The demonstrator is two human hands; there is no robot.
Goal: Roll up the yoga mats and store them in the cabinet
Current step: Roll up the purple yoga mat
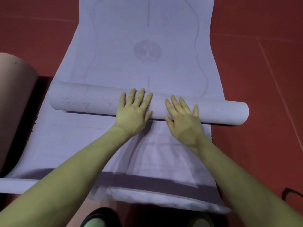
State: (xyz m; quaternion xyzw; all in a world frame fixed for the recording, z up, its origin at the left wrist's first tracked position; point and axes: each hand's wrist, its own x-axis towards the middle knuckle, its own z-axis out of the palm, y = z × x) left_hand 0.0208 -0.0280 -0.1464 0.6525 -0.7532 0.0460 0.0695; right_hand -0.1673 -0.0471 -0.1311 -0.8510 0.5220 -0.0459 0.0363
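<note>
Floor [262,46]: red, bearing the lavender yoga mat [144,51], partly rolled.
Roll [85,99]: lies across the mat, slightly skewed.
Left hand [133,110]: fingers spread, flat on the roll's middle.
Right hand [183,117]: likewise spread, just beside it.
Pink rolled mat [14,99]: at far left.
Handling: probably light, soft foam, springy; press evenly, hands wider apart toward both ends, to keep edges aligned.

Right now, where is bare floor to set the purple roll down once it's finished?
Red floor right of the purple mat looks free. On the left, the pink roll crowds it. Both the left hand and right hand press the roll.
</note>
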